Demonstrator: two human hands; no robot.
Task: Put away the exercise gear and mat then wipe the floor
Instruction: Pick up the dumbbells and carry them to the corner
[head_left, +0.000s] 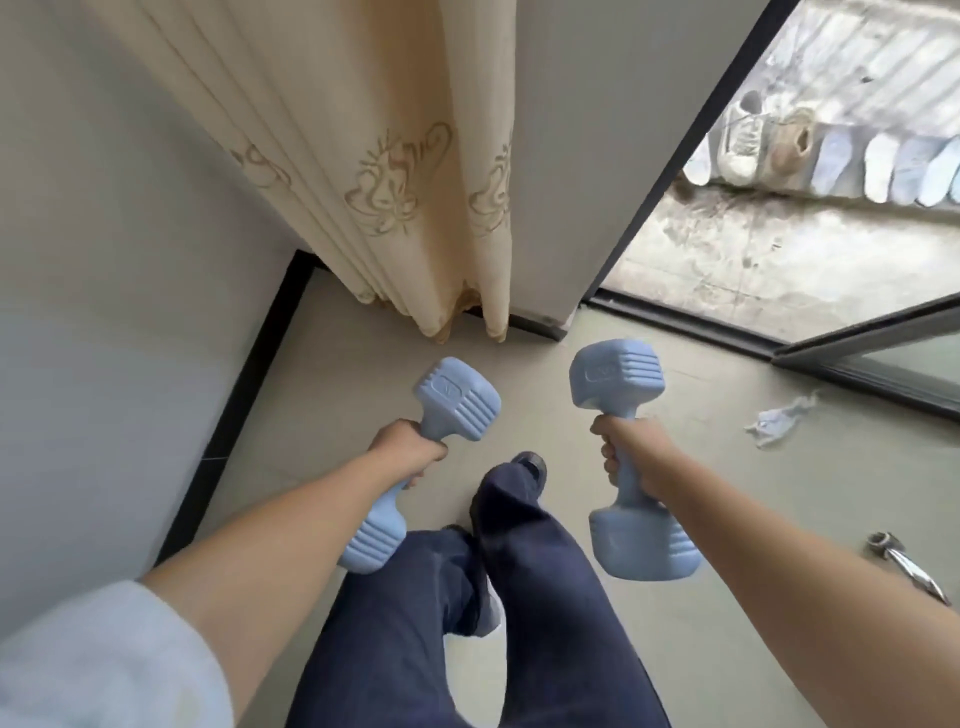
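Item 1: left dumbbell (415, 462), pale blue, moulded, ribbed heads. Held off the floor, tilted, upper head toward the curtain. Left hand (408, 449) wraps its fingers round the handle, clamped firmly.

Item 2: right dumbbell (628, 462), same make, nearly upright, lower head hanging above the tiled floor (322, 364). Right hand (626, 454) curls tight round its handle.

Item 3: legs in dark trousers (519, 597), directly beneath and between both weights; one dark shoe (530, 462) forward.

Item 4: cream curtain (395, 171) with embroidered motif, hanging in the corner ahead, hem touching the floor beside a white pillar.

Item 5: crumpled tissue or cloth (779, 418) on the floor to the right; a metal tool (904, 564) lies nearer the right forearm.

Item 6: open doorway, shoes lined up outside.

Mat: not in view.

Risk, judged: a slipping grip would drop a weight onto the feet or crack a tile; stepping on the metal tool could cause a stumble while both hands are loaded.
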